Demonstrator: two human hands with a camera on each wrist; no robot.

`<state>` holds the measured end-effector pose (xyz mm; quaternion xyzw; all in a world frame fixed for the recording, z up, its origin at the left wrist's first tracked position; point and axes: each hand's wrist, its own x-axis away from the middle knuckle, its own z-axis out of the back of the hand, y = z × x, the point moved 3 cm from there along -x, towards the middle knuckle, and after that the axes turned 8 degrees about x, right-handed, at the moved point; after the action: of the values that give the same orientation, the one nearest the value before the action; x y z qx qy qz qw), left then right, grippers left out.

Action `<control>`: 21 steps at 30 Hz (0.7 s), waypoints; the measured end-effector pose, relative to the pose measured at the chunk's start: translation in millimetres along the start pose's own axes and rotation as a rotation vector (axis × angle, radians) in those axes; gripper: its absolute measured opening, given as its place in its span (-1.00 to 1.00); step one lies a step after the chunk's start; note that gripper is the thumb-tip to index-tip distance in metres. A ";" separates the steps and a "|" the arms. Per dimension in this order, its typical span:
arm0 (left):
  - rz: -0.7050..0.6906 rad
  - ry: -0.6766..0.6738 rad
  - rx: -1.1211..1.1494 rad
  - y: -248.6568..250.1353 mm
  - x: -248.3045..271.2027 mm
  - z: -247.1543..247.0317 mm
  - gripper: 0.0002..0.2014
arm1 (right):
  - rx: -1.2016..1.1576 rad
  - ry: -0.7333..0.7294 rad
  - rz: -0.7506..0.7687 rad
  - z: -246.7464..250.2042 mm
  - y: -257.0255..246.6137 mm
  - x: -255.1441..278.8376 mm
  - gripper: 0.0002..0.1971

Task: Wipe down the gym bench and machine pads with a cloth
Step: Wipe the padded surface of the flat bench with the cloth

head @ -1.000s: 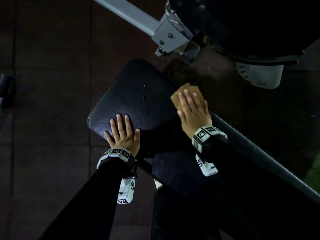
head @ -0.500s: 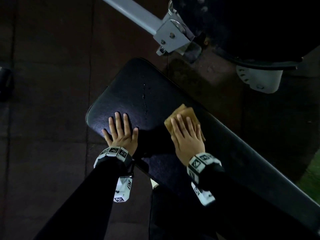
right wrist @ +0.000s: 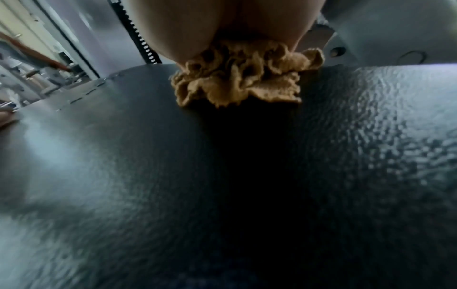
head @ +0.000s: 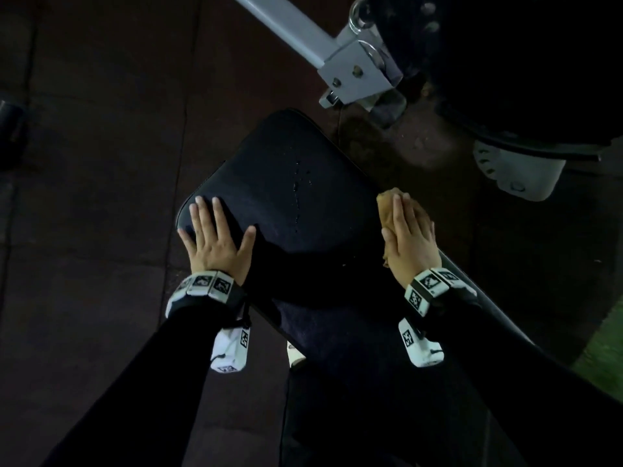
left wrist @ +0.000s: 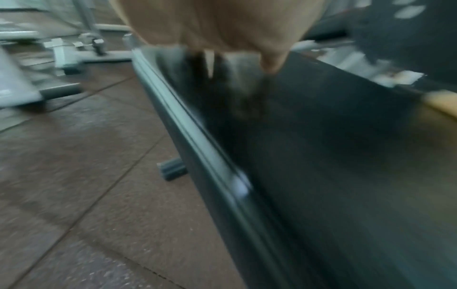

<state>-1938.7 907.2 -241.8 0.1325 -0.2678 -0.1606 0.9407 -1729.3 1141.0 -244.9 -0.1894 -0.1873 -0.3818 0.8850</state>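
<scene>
A black padded gym bench [head: 290,197] runs diagonally from upper left to lower right. My left hand [head: 215,230] lies flat on the pad near its left edge, fingers spread. At the pad's right edge my right hand [head: 409,230] presses a tan cloth [head: 384,207] down with straight fingers. In the right wrist view the cloth [right wrist: 237,82] is bunched under the palm on the textured pad [right wrist: 123,156]. The left wrist view is blurred and shows the pad's side edge [left wrist: 202,148] and the left hand [left wrist: 222,25].
A grey steel frame bar with a bracket [head: 354,65] crosses above the bench. A large dark machine part [head: 522,62] with a grey plastic piece [head: 515,173] fills the upper right. Brown rubber floor tiles [head: 101,163] lie to the left. Small wet spots [head: 298,187] mark the pad.
My right hand slid the cloth down the pad, then back out to the pad's right edge. The left hand stayed flat near the left edge.
</scene>
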 end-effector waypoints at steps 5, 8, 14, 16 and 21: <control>0.025 -0.035 -0.043 -3.2 -8.4 -6.5 -0.20 | 0.063 0.025 0.069 -1.1 -30.9 -12.7 -0.40; 0.047 -0.107 -0.037 -8.1 -13.0 -7.7 -0.20 | 0.083 0.060 0.129 9.7 -64.5 -45.2 -0.42; 0.070 -0.193 -0.052 -8.9 -17.2 -7.1 -0.25 | 0.127 -0.014 0.273 32.4 -144.8 -136.2 -0.42; 0.079 -0.206 -0.052 -7.3 -16.8 -5.3 -0.25 | 0.186 -0.012 0.341 30.4 -173.1 -145.1 -0.42; 0.077 -0.236 -0.044 -6.6 -17.0 -2.6 -0.25 | 0.329 0.070 0.528 -0.6 -185.8 -90.4 -0.40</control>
<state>-1952.5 908.0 -254.0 0.0816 -0.3779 -0.1447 0.9108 -1925.7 1077.2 -252.7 -0.0727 -0.1603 -0.1099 0.9782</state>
